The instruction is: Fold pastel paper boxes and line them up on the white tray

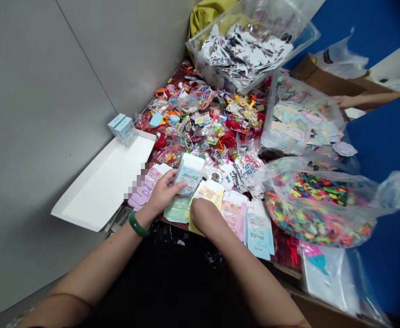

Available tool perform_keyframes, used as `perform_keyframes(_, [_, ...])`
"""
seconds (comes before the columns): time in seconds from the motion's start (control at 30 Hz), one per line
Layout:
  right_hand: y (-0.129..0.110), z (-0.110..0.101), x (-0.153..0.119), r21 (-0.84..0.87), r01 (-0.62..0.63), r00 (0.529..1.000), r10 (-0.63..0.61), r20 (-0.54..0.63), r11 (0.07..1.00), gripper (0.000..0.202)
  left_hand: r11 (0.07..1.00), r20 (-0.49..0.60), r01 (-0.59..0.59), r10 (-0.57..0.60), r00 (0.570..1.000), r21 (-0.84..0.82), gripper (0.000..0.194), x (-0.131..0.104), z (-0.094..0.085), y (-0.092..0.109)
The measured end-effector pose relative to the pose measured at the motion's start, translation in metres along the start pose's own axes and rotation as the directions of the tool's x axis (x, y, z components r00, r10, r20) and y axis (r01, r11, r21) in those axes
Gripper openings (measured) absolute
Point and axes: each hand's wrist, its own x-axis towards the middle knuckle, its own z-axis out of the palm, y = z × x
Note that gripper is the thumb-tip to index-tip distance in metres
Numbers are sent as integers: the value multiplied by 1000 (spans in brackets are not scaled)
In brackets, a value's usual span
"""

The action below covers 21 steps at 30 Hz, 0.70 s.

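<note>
My left hand [164, 191], a green bangle [139, 225] at its wrist, grips a small light-blue printed box [189, 178] tilted upright, its white top flap standing up. My right hand [203, 214] is curled closed over a yellow printed box [211, 190], just right of the blue one; its fingertips are hidden, so what it holds cannot be made out. Flat boxes line the table's front edge: purple [143, 189] at the left, green [177, 207] below the held box, then pink [234, 212] and blue [259, 232] at the right.
A heap of small bagged toys [207, 118] covers the table behind. A bin of stickers [248, 54], another clear bin [302, 123] and a bag of colourful pieces [319, 205] stand around it. A white tray [100, 187] bears blue boxes [123, 130]. Another person's arm [367, 100] reaches in at right.
</note>
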Motion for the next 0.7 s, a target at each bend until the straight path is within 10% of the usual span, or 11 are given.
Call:
perform_keyframes(0.23, [20,-18,-4,235,39,996,-56,67,971,10,1000,43,-14,14,999,-4,38,-2,-11,-5])
perform_keyframes(0.37, [37,-59,-33,462,188,978,-122,-170,867,8,991,125,-67,52,991,118,35,-3,-11,-5])
perform_keyframes(0.5, [40,-92,-46,331,207,900,-47,-433,921,10,972,206,-106,62,977,208,36,-4,-3,-6])
perform_keyframes(0.7, [38,-102,-29,114,345,866,-268,-423,932,14,986,320,-67,14,947,154,38,-8,6,-6])
